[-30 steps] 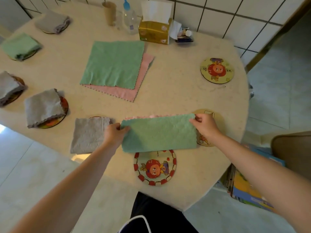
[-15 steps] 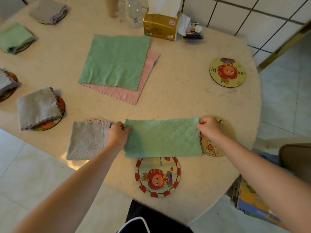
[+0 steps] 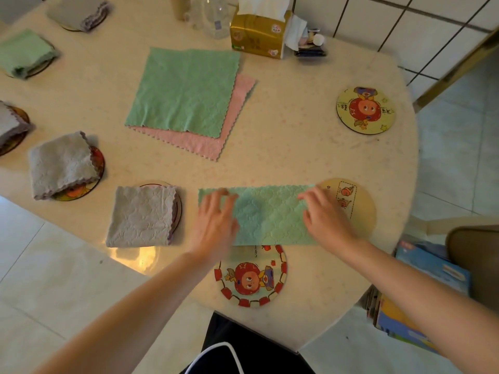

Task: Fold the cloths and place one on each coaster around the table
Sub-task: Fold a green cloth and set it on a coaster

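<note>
On the table (image 3: pixel 270 157), both hands press a folded green cloth (image 3: pixel 270 214)

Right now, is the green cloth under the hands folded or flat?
Folded once: the green cloth is a long narrow strip, half as deep as the spread green square.

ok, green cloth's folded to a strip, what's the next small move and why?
Probably fold the green strip end to end. Both hands lie flat on it, and it is too long for the bare coaster just below it.
</note>
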